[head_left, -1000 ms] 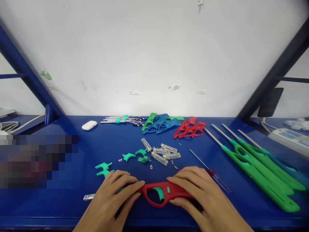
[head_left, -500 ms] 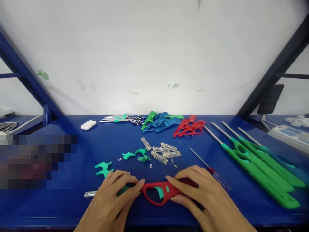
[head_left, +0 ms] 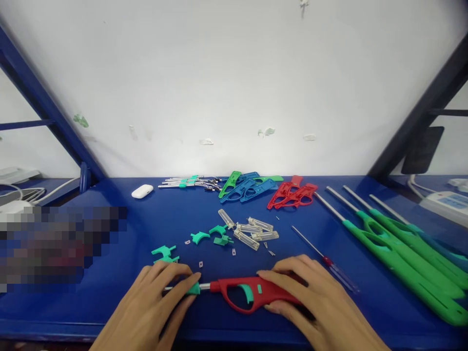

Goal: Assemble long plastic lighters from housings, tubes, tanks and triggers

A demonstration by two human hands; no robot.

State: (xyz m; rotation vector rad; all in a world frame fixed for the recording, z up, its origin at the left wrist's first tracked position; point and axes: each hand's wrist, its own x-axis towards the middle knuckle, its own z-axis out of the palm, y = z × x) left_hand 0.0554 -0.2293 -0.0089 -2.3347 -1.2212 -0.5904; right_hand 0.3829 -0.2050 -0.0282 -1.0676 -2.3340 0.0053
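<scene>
A red long-neck lighter body [head_left: 268,287] with a teal trigger [head_left: 247,293] lies level near the table's front edge. My right hand [head_left: 305,297] is closed on its handle, thumb in front and fingers over the back. From the red body's left end, a bare stretch of metal tube [head_left: 205,286] shows. My left hand [head_left: 157,297] pinches a teal collar [head_left: 193,289] on that tube, a short gap from the red body. The rest of the tube is mostly hidden under my left fingers.
Teal triggers [head_left: 200,237], clear fuel tanks [head_left: 246,240] and tiny parts lie beyond my hands. Metal tube assemblies [head_left: 188,183], blue half-shells [head_left: 252,189] and red half-shells [head_left: 292,194] are farther back. A screwdriver [head_left: 327,261] and green lighters [head_left: 398,263] lie right; a white case [head_left: 142,191] left.
My left hand has shifted left from the red body's end to the teal collar, exposing tube between them. My right hand still holds the handle. The whole view has shifted slightly.
</scene>
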